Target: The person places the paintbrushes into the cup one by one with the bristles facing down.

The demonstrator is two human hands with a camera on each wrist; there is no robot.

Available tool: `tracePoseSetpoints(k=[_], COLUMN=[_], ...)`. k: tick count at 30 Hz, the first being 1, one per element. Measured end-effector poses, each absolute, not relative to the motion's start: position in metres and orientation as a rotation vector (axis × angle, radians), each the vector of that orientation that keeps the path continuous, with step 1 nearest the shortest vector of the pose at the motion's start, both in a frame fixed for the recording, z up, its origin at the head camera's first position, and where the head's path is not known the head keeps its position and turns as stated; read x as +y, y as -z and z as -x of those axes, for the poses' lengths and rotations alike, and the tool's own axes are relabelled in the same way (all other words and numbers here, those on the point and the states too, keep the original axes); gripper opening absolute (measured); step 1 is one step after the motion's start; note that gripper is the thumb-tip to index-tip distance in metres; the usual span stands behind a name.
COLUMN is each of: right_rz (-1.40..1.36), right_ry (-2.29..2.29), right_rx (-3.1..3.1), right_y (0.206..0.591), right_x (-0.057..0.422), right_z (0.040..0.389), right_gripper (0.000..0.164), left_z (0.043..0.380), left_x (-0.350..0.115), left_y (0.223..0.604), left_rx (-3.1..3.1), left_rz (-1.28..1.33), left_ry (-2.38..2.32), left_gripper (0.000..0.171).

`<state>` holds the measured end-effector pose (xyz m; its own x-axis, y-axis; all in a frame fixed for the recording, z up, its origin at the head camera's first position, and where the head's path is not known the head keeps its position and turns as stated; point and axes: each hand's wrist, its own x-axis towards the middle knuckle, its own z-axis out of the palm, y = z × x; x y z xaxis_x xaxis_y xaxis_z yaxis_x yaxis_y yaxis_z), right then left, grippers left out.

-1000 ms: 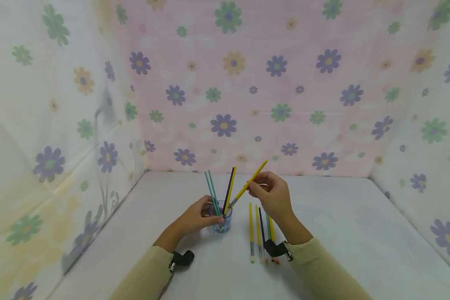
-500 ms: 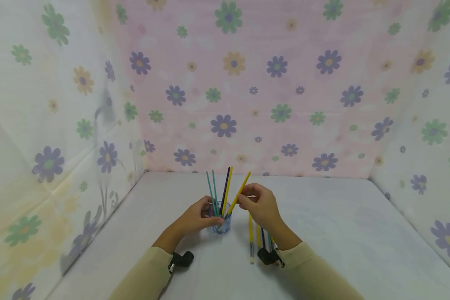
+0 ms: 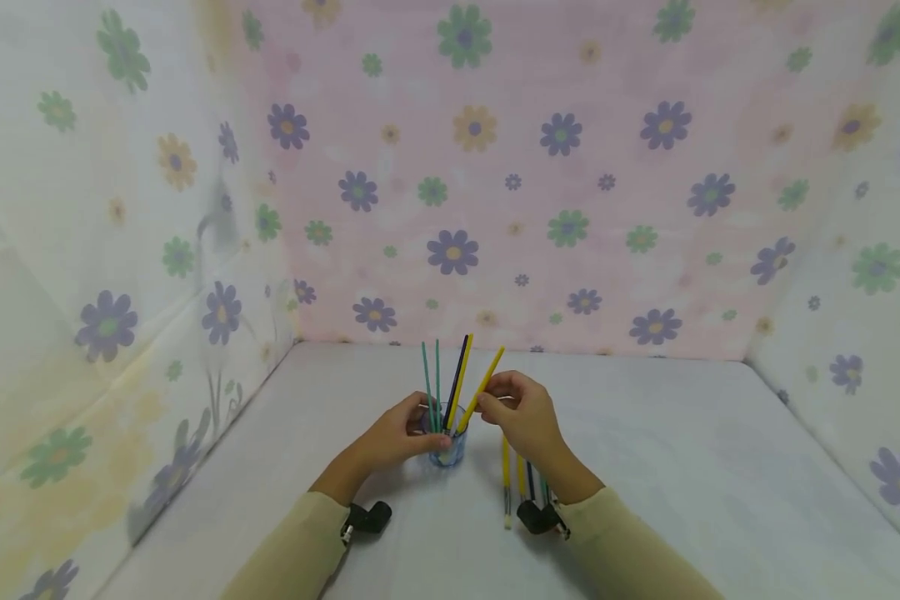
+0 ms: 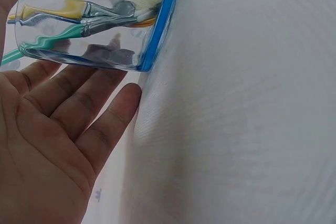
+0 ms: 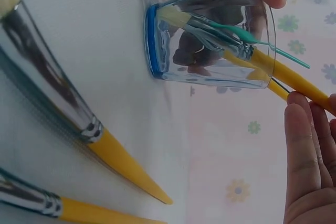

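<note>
A clear glass tumbler [image 3: 456, 457] with a blue base [image 5: 153, 40] stands upright on the table. My left hand [image 3: 390, 433] holds it from the left, thumb on the near side and fingers along the far side. Inside lean two thin teal paintbrushes [image 3: 426, 375], a dark paintbrush [image 3: 459, 367] and a yellow one [image 3: 465, 358], bristles down. My right hand [image 3: 521, 412] pinches another yellow paintbrush [image 3: 489, 375] by its handle. Through the glass in the right wrist view, this brush's bristles [image 5: 172, 16] show near the bottom.
Right of the tumbler, several paintbrushes lie side by side on the white table [image 3: 675, 467], among them a yellow one [image 3: 506, 467] and a dark one [image 3: 530, 481]. The right forearm partly covers them. Flowered cloth walls [image 3: 607, 275] enclose the back and sides.
My right hand has moved left and down, lowering the yellow paintbrush into the tumbler. It stays pinched there. My left hand has kept its hold on the tumbler.
</note>
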<state>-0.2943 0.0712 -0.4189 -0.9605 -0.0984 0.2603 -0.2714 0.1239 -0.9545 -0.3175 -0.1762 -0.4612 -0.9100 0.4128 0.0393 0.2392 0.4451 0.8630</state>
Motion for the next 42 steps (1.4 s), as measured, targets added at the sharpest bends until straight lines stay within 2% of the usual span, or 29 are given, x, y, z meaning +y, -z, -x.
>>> tracePoseSetpoints(k=[13, 20, 28, 35, 42], right_rz=[-0.364, -0.357, -0.364, -0.192, 0.071], right_ry=[-2.024, -1.992, -1.783, -1.691, -1.573], right_rx=[-2.248, -2.317, -2.501, -2.710, -2.928], right_y=[0.417, 0.415, 0.416, 0.406, 0.412], right_x=[0.081, 0.085, 0.121, 0.162, 0.179], right_z=[0.300, 0.301, 0.305, 0.309, 0.317], right_gripper=[0.024, 0.022, 0.022, 0.027, 0.029], left_z=[0.316, 0.316, 0.315, 0.316, 0.320], left_x=[-0.174, -0.174, -0.175, -0.176, -0.177], left_y=[0.458, 0.458, 0.456, 0.456, 0.460], left_rx=[2.553, 2.551, 2.466, 2.450, 2.417], left_rz=[-0.546, -0.528, -0.632, -0.674, -0.663], left_ry=[-1.439, -1.428, -1.438, -1.431, -1.456], left_gripper=[0.066, 0.065, 0.060, 0.057, 0.057])
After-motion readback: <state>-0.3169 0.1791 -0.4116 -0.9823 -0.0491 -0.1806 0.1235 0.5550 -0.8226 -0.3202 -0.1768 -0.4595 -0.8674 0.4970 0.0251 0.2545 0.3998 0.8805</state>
